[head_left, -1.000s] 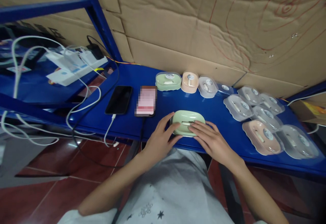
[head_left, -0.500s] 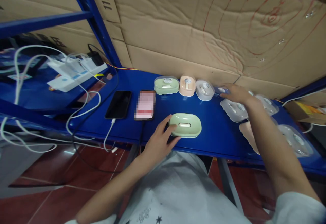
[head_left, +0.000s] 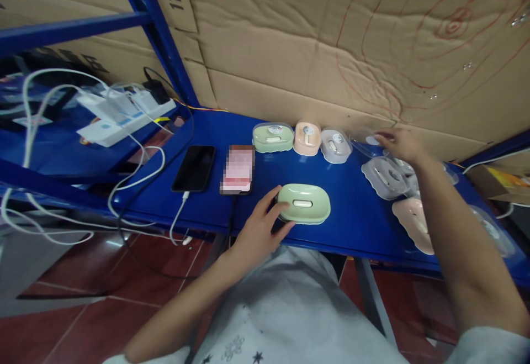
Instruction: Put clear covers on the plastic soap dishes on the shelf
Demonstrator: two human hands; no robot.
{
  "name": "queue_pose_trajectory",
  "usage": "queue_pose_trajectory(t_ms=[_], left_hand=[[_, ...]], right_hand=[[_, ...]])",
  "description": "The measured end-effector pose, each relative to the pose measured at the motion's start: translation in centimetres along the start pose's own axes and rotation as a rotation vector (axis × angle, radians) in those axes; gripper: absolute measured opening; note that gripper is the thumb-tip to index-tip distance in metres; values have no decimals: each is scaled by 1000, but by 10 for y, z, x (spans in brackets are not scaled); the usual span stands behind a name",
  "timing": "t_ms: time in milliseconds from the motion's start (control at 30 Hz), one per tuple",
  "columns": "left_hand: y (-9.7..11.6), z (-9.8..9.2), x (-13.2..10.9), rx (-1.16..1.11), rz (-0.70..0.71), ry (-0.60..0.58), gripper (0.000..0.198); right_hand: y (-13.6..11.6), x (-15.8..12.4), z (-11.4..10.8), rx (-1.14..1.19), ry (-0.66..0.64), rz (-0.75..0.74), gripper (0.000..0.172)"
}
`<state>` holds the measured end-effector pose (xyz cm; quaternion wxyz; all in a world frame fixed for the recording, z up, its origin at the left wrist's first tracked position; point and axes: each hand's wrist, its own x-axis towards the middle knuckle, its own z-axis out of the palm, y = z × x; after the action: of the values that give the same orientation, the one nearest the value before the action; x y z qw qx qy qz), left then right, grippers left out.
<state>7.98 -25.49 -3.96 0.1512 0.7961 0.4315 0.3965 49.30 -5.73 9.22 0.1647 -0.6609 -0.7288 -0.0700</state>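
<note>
A pale green oval soap dish (head_left: pixel 317 205) with a white bar in its middle sits uncovered on the blue shelf in front of me. My left hand (head_left: pixel 269 217) grips its left end, thumb at the near side and fingers at the far side. Farther back on the right, my right hand (head_left: pixel 395 144) pinches the edge of a clear plastic lid (head_left: pixel 364 144) with a round white sticker. Below that hand are an open grey dish (head_left: pixel 385 177) and an open peach dish (head_left: pixel 409 217), partly hidden by my right forearm.
Along the cardboard wall stand lidded green (head_left: pixel 273 138), peach (head_left: pixel 307 139) and grey (head_left: pixel 335 146) soap dishes. More clear lids (head_left: pixel 494 234) lie at the right. Two phones (head_left: pixel 194 169) and a power strip (head_left: pixel 124 124) with loose white cables are on the left.
My right hand has moved slightly right, and the clear lid at its fingers now looks raised and tilted. My left hand stays on the green soap dish.
</note>
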Motion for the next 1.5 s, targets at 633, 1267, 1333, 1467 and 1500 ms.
queue_pose_trajectory(t_ms=[633,1267,1333,1467,1500], left_hand=[[0,-5,1,-87,-77,-55,80],[-2,-3,0,-61,-60,-87,65],[0,-4,0,-47,-65,-103,67],[7,-6,1,-1,-120,-168,77],[9,-7,1,11,-131,-184,78]], right_hand=[[-175,-202,39,359,87,-706,55],[-153,-208,58,423,-58,-572,80],[-150,-203,58,429,-90,-546,78],[-133,-182,46,384,-64,-513,68],[-125,-173,39,355,-18,-478,65]])
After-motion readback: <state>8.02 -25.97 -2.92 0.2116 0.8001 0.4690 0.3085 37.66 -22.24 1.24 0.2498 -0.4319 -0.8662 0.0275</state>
